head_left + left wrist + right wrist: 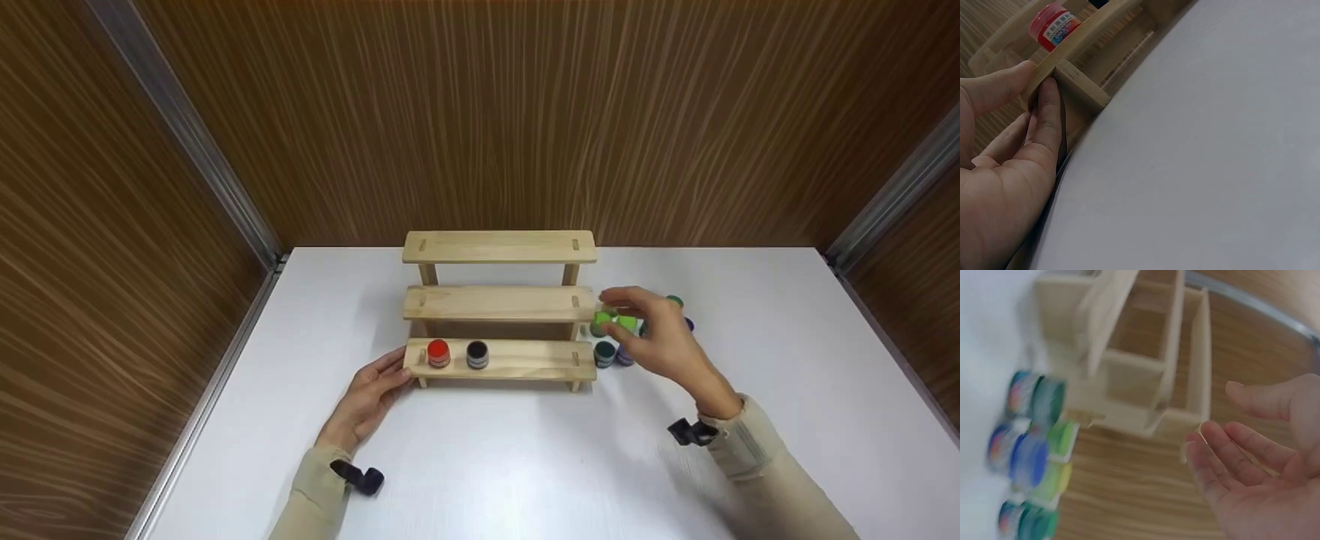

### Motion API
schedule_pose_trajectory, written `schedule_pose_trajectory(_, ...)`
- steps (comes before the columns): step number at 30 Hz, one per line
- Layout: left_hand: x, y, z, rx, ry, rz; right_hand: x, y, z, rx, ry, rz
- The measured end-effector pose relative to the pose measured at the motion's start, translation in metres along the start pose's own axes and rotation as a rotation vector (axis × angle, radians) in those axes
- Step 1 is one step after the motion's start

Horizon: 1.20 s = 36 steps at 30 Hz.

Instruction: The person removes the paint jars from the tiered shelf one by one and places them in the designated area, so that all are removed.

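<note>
A three-tier wooden display stand (499,303) stands on the white table. My left hand (365,399) pinches the left end of its lowest shelf, thumb on top and fingers underneath, as the left wrist view shows. On that shelf sit a red paint jar (439,353) and a black paint jar (478,355), the red one nearer my left hand. My right hand (656,334) hovers over the paint jars to the right of the stand, fingers bent loosely with nothing between them. Below it are a dark green jar (604,354), a purple jar (625,355) and a light green jar (600,323).
More jars, among them a green-lidded jar (675,300), stand partly hidden behind my right hand. A brown wood-grain panel (495,112) rises behind the table (480,465), with another at each side. Black wrist cameras sit on both sleeves.
</note>
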State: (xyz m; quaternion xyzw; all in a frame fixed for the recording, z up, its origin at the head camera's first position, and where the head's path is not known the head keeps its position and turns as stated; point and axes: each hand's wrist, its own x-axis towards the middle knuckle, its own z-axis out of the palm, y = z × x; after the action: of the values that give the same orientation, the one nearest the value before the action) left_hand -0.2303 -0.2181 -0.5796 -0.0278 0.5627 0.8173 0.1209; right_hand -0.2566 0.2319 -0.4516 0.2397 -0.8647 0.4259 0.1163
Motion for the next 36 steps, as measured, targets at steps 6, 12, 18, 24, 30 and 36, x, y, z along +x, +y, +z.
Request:
schedule_pose_trajectory(6, 0.000, 0.001, 0.001, -0.012, 0.004, -0.008, 0.014, -0.023, 0.029, 0.069, -0.052, -0.093)
schedule_pose_trajectory(12, 0.000, -0.001, 0.002, -0.002, -0.002, -0.012, 0.022, -0.039, 0.063, 0.083, -0.139, -0.154)
schedule_pose_trajectory(18, 0.001, 0.000, 0.004, -0.006, 0.006, 0.004, 0.029, -0.049, 0.089, 0.099, -0.220, -0.156)
schedule_pose_trajectory(24, 0.002, 0.000, 0.004, 0.013, 0.000, 0.004, 0.030, -0.047, 0.112, 0.114, -0.264, -0.171)
schedule_pose_trajectory(30, 0.002, 0.000, 0.004, 0.021, -0.004, -0.007, 0.029, -0.044, 0.133, 0.122, -0.280, -0.154)
schedule_pose_trajectory(36, 0.002, 0.000, 0.005, 0.013, 0.003, -0.014, 0.027, -0.044, 0.147, 0.125, -0.254, -0.104)
